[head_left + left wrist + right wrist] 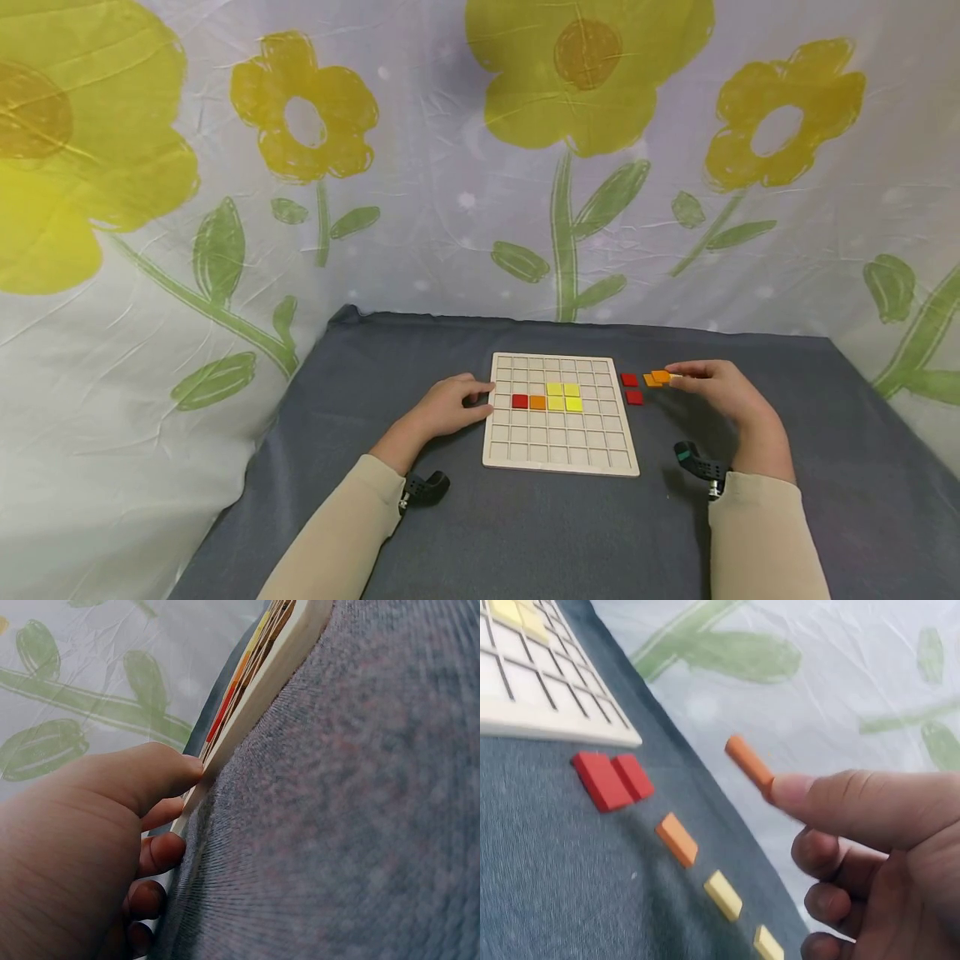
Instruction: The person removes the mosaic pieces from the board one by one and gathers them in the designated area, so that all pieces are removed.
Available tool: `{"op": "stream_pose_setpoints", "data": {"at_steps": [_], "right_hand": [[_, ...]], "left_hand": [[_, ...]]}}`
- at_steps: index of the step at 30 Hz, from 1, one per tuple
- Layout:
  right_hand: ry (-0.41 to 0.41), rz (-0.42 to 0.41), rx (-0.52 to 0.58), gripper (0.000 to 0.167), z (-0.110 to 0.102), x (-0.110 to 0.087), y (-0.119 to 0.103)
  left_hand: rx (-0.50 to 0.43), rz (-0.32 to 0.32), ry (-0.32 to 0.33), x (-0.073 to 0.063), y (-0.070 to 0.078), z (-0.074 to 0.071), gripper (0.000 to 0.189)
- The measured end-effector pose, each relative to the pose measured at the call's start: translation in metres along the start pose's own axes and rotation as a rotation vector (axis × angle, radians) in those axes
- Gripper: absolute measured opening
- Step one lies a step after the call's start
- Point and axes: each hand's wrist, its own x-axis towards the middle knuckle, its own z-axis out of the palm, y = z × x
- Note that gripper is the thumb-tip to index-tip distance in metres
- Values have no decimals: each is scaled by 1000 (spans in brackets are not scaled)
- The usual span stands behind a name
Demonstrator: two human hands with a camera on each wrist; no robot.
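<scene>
A pale wooden grid board (pixel 525 457) lies flat on the grey cloth. My left hand (pixel 446 407) touches its left edge with thumb and fingertips, thumb and forefinger spread apart. On the board sit a red tile (pixel 520 402), an orange tile (pixel 537 402) beside it, and several yellow tiles (pixel 555 389) in a block. To the right of the board, my right hand (pixel 723 392) pinches an orange tile (pixel 750 766) between thumb and finger, raised over the cloth. Below it lie a loose orange tile (pixel 677 840) and two yellow tiles (pixel 724 895).
Two loose red tiles (pixel 634 398) lie just off the board's right edge. The grey cloth (pixel 525 533) covers the table up to a flowered white curtain (pixel 427 233) behind and at the sides. A black wrist camera (pixel 697 462) hangs at the right wrist.
</scene>
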Motion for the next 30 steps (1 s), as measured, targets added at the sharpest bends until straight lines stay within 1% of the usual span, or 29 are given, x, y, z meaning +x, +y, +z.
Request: {"op": "stream_pose_setpoints", "data": {"at_steps": [5,10,12,19,28,30], "right_hand": [[-43,-2,-78,46,-1,4,13],[-72,-16,-148,41,2,6,21],[-77,-10,-158,40,4,7,21],[-77,48,-165,41,7,8,19],[-60,43,-174,45,3,7,18],[-48,27,-179,47,1,6,17]], "left_hand": [[-6,-10,1,0,-1,0,48],[-10,-14,3,0,-1,0,48],[-15,-10,3,0,-1,1,48],[-17,-6,-1,0,-2,1,48],[-27,8,17,0,-1,1,47],[-30,9,18,0,-1,1,47]]}}
